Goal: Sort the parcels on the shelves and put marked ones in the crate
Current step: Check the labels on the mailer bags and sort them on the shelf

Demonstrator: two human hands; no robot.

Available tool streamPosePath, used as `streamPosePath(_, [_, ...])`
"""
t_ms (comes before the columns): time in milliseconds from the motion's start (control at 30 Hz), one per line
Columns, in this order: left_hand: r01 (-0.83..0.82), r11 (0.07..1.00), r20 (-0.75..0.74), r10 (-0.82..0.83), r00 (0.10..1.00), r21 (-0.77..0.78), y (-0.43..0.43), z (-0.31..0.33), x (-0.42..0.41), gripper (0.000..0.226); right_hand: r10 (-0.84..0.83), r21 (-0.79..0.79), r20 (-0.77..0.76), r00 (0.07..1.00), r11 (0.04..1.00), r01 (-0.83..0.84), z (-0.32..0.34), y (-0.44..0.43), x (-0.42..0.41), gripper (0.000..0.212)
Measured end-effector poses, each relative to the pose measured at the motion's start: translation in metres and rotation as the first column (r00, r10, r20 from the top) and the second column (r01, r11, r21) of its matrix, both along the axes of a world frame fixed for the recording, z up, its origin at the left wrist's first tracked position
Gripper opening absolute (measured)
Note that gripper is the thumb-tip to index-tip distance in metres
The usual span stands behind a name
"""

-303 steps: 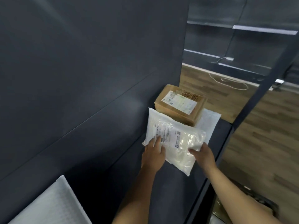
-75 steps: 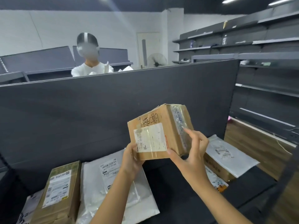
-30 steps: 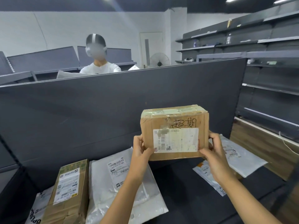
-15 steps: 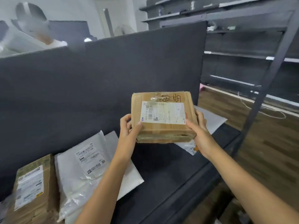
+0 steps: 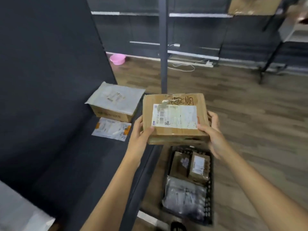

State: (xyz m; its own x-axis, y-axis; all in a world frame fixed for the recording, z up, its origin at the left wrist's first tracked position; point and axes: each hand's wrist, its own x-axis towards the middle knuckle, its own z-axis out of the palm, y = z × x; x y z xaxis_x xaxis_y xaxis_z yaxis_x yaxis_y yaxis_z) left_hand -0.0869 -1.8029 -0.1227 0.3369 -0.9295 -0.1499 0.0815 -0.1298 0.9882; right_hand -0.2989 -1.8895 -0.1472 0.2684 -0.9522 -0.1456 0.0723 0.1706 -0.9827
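A brown cardboard parcel with a white label and black handwritten characters is held in the air between both hands. My left hand grips its left side and my right hand grips its right side. The parcel hangs past the shelf's front edge, above the far end of a black plastic crate on the floor. The crate holds two small cardboard boxes and a clear plastic bag parcel.
On the dark shelf lie a cardboard box under a grey mailer and a small white pouch. A white parcel corner shows at lower left. A dark upright post, a pink basin and a white cable are beyond.
The parcel has moved right, off the shelf and out over the crate. My view has swung down and right, so the crate on the floor now shows.
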Motion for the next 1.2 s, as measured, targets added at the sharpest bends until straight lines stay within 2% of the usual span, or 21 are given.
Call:
streamPosePath(67, [0.039, 0.999, -0.019, -0.039, 0.999, 0.018, -0.019, -0.016, -0.015, 0.041, -0.035, 0.060, 0.030, 0.999, 0.998, 0.033, -0.016, -0.002, -0.020, 0.062])
streamPosePath(167, [0.097, 0.991, -0.042, -0.094, 0.995, 0.088, -0.040, -0.036, -0.029, 0.043, -0.110, 0.127, 0.089, 0.990, 0.987, 0.099, -0.049, 0.003, -0.033, 0.055])
streamPosePath(300, [0.185, 0.965, -0.041, -0.180, 0.983, 0.184, -0.068, -0.076, -0.029, 0.039, -0.205, 0.226, 0.069, 0.976, 0.956, 0.185, -0.098, 0.012, -0.032, 0.058])
streamPosePath(400, [0.254, 0.933, -0.041, -0.252, 0.967, 0.254, -0.094, -0.116, -0.025, 0.041, -0.304, 0.341, 0.049, 0.952, 0.901, 0.270, -0.140, 0.011, -0.025, 0.050])
streamPosePath(467, [0.293, 0.914, -0.028, -0.297, 0.954, 0.281, -0.110, -0.146, -0.023, 0.042, -0.392, 0.459, 0.100, 0.915, 0.834, 0.307, -0.171, 0.014, -0.024, 0.049])
streamPosePath(533, [0.336, 0.893, -0.009, -0.349, 0.937, 0.301, -0.126, -0.173, -0.022, 0.042, -0.480, 0.590, 0.171, 0.860, 0.749, 0.301, -0.207, 0.017, -0.029, 0.076])
streamPosePath(600, [0.416, 0.847, -0.005, -0.439, 0.898, 0.332, -0.138, -0.202, -0.022, 0.041, -0.465, 0.684, 0.187, 0.865, 0.694, 0.226, -0.241, 0.022, -0.030, 0.108])
streamPosePath(633, [0.442, 0.819, -0.013, -0.471, 0.882, 0.367, -0.143, -0.220, -0.023, 0.042, -0.455, 0.706, 0.188, 0.870, 0.678, 0.203, -0.258, 0.027, -0.028, 0.112])
streamPosePath(733, [0.399, 0.810, 0.006, -0.445, 0.896, 0.429, -0.152, -0.273, -0.032, 0.052, -0.587, 0.736, 0.162, 0.793, 0.607, 0.299, -0.314, 0.039, -0.016, 0.090])
streamPosePath(833, [0.268, 0.818, 0.017, -0.321, 0.947, 0.510, -0.138, -0.338, -0.053, 0.081, -0.712, 0.786, 0.129, 0.690, 0.498, 0.367, -0.368, 0.045, 0.004, 0.089])
streamPosePath(933, [0.252, 0.759, -0.018, -0.302, 0.953, 0.600, -0.107, -0.408, -0.074, 0.104, -0.817, 0.815, 0.075, 0.571, 0.381, 0.438, -0.419, 0.045, 0.020, 0.054])
streamPosePath(967, [0.280, 0.736, -0.020, -0.341, 0.940, 0.616, -0.098, -0.429, -0.078, 0.107, -0.822, 0.823, 0.073, 0.565, 0.369, 0.432, -0.434, 0.043, 0.025, 0.055])
streamPosePath(1000, [0.310, 0.727, -0.037, -0.365, 0.930, 0.612, -0.092, -0.447, -0.082, 0.100, -0.816, 0.831, 0.086, 0.572, 0.375, 0.410, -0.455, 0.041, 0.027, 0.066])
streamPosePath(1067, [0.343, 0.733, -0.091, -0.361, 0.928, 0.587, -0.084, -0.480, -0.089, 0.062, -0.796, 0.851, 0.121, 0.594, 0.391, 0.352, -0.486, 0.035, 0.029, 0.095])
streamPosePath(1100, [0.346, 0.739, -0.128, -0.337, 0.933, 0.579, -0.081, -0.494, -0.090, 0.053, -0.793, 0.857, 0.123, 0.596, 0.388, 0.339, -0.500, 0.032, 0.031, 0.106])
streamPosePath(1133, [0.343, 0.744, -0.166, -0.304, 0.938, 0.574, -0.080, -0.505, -0.091, 0.052, -0.794, 0.854, 0.118, 0.596, 0.387, 0.347, -0.513, 0.030, 0.032, 0.108])
streamPosePath(1200, [0.317, 0.748, -0.202, -0.244, 0.948, 0.584, -0.079, -0.525, -0.085, 0.058, -0.791, 0.828, 0.128, 0.598, 0.418, 0.374, -0.532, 0.027, 0.035, 0.098])
